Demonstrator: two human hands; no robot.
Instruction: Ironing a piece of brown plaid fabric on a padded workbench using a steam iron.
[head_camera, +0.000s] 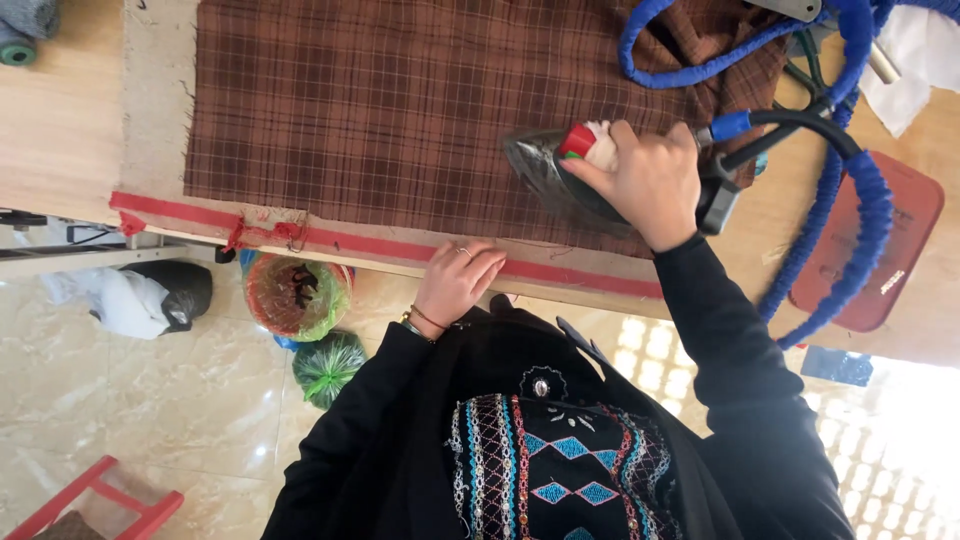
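A brown plaid cloth (380, 100) lies spread flat on a padded ironing table (155, 90). My right hand (645, 180) grips the handle of a steam iron (545, 170), which has a red knob and rests on the cloth's near edge. A blue-wrapped hose (840, 190) runs from the iron's rear and loops off to the right. My left hand (455, 280) rests on the table's near edge, on its red border strip (340, 240), fingers loosely together and holding nothing. It wears a ring and a bracelet.
A red iron rest pad (890, 250) lies on the wooden table at right. Below the table, on the tiled floor, stand a woven basket (297, 295), a green bag (327, 365), a black and white bag (140, 295) and a red frame (95, 500).
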